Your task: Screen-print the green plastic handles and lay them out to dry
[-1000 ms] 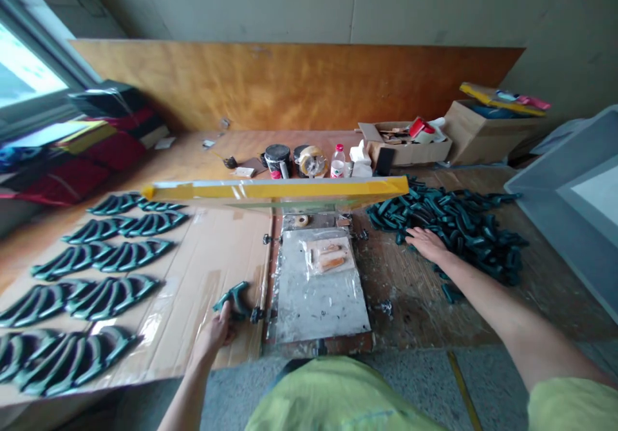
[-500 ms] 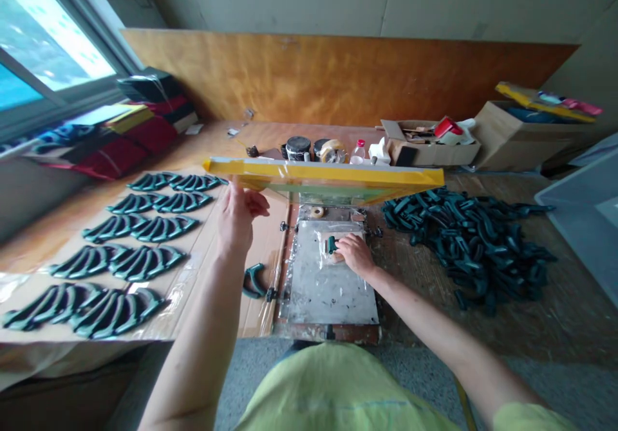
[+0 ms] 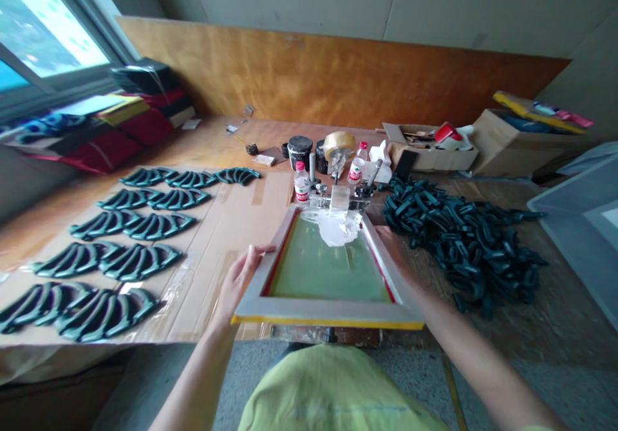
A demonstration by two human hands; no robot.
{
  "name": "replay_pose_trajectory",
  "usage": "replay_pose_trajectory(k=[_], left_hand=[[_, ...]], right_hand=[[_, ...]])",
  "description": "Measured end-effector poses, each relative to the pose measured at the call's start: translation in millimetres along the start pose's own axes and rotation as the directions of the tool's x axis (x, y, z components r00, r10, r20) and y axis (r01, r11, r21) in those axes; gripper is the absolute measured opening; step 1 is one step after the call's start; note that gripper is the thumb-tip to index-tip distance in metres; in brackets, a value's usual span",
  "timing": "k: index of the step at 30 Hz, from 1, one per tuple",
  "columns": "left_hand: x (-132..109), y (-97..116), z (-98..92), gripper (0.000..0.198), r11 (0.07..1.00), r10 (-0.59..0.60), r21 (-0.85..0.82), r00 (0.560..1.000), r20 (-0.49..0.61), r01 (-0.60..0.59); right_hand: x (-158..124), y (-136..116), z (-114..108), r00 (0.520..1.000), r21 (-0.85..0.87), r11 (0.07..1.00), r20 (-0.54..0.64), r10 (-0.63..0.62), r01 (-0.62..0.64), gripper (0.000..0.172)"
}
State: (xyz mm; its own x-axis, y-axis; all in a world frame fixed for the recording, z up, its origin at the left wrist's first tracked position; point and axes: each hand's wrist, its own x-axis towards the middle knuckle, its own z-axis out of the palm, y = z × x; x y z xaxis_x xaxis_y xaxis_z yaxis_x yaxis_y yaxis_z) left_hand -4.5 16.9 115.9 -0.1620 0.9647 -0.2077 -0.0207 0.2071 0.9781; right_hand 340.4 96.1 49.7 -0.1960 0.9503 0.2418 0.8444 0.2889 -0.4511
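A screen printing frame (image 3: 248,309) with a grey border, green mesh and yellow tape along its front edge lies low over the work plate, which it hides. White ink (image 3: 338,228) is heaped at the far end of the mesh beside a pale squeegee (image 3: 340,198). My left hand (image 3: 240,275) grips the frame's left side, its thumb and finger on the border. At the right side is my right hand (image 3: 392,247), its fingers hidden by the frame. The dark green curved handle-like piece that lay on the plate is out of sight.
Rows of dark green curved pieces (image 3: 142,260) lie fanned on the cardboard (image 3: 212,238) to the left. More are in a loose pile (image 3: 463,238) at right. Bottles (image 3: 301,183), a black tub (image 3: 300,151) and an open cardboard box (image 3: 434,154) stand behind; a grey bin (image 3: 579,206) is far right.
The screen frame has swung down from its raised position to low over the plate. My right hand has left the green piece and moved to the frame's right side; my left hand came down with the frame.
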Motion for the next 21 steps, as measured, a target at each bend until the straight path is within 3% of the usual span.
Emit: replay_pose_trajectory(k=[2,5,7,9,12,14,18,21], left_hand=[[-10,-31,-3.6,0.068,0.989,-0.148,0.036,0.988,0.053,0.146],[-14,-79,-1.5,0.089,0.976,-0.216,0.017,0.975,0.055,0.215],[-11,-103,0.8,0.095,0.975,-0.221,0.016,0.974,0.045,0.221],[-6,-118,1.6,0.092,0.975,-0.219,0.035,0.975,0.037,0.218],[-4,-124,0.4,0.085,0.973,-0.221,0.063,0.975,0.021,0.220],[-4,-121,-0.2,0.080,0.969,-0.236,0.076,0.972,0.001,0.235],[-6,-116,0.9,0.074,0.964,-0.252,0.075,0.967,-0.022,0.253],[-7,-119,2.0,0.070,0.964,-0.250,0.083,0.968,-0.037,0.252]], right_hand=[[18,6,-15,0.993,-0.055,0.998,-0.110,0.036,-0.043,0.032],[54,-10,-14,0.985,-0.156,0.985,-0.140,-0.100,0.078,0.040],[76,-28,-1,0.980,-0.206,0.961,-0.038,-0.196,0.185,0.042],[89,-42,14,0.976,-0.261,0.942,0.112,-0.188,0.212,0.028],[88,-49,30,0.959,-0.323,0.925,0.259,-0.115,0.198,0.015],[73,-49,31,0.943,-0.305,0.921,0.297,-0.149,0.242,0.015],[33,-44,12,0.849,-0.176,0.882,0.404,-0.341,0.438,0.025],[24,-40,-7,0.775,-0.123,0.841,0.477,-0.415,0.526,0.027]])
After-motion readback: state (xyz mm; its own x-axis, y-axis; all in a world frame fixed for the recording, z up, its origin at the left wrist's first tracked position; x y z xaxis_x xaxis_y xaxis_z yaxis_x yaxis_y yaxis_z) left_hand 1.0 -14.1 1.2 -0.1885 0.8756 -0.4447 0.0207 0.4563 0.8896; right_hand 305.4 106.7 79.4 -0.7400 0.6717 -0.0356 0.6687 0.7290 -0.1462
